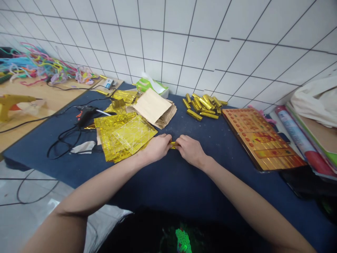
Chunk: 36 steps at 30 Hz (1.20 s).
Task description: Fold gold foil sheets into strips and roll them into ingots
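My left hand [157, 147] and my right hand [190, 150] meet at the middle of the blue table [171, 175]. Both pinch a small gold foil piece [173, 144] that shows only as a sliver between the fingers. A stack of gold foil sheets [123, 135] lies just left of my left hand. Several finished gold foil rolls [204, 104] are heaped at the far side of the table. Brown paper sheets [155, 107] lie behind the foil stack.
A black glue gun [85, 114] with its cable lies at the left. A stack of red and gold printed sheets [263, 138] sits at the right, beside rolled posters and a white bag [316, 100]. Coloured pipe cleaners [39, 65] cover the wooden table at far left.
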Motion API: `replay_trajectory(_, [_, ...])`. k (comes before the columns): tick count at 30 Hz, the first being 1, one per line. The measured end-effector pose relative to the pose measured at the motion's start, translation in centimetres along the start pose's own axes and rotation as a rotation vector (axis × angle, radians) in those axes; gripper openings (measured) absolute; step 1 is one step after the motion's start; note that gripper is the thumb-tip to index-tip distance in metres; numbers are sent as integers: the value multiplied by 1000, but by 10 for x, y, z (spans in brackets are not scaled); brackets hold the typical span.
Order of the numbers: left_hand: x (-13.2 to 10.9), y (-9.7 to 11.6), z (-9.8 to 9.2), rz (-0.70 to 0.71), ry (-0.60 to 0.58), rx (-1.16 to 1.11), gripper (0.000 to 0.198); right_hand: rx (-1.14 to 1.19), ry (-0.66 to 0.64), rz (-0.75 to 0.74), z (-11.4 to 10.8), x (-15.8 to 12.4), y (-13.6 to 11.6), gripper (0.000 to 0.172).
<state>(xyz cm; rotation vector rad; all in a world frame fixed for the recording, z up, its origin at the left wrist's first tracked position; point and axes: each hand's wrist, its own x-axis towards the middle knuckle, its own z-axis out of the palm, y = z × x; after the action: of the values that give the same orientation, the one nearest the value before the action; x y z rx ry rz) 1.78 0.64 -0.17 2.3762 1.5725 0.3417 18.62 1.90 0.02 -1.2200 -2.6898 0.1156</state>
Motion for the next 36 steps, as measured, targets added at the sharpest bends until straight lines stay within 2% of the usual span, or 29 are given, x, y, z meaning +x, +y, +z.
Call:
replay_trajectory(10, [0,4,-3,-21,-1,83,10,-19,105,33,3,-5,10,9])
replay_trajectory(12, [0,5,-4,-36,-3,91,10,-49,126,28,2,-5,11,15])
replay_trajectory(20, [2,3,-9,-32,-41,110,11,-145,70,18,2,-5,7,7])
replay_trajectory(23, [-1,5,-9,-61,8,212,14,-132,72,40,2,-4,6,6])
replay_trajectory(26, [-8,9,-8,12,71,344,13,-121,71,60,3,-4,6,6])
replay_trajectory(30, [-19,17,-4,195,21,374,17,-114,69,72,3,-3,6,7])
replay_trajectory(36, [-33,27,5,163,38,387,33,-111,71,63,4,-4,6,8])
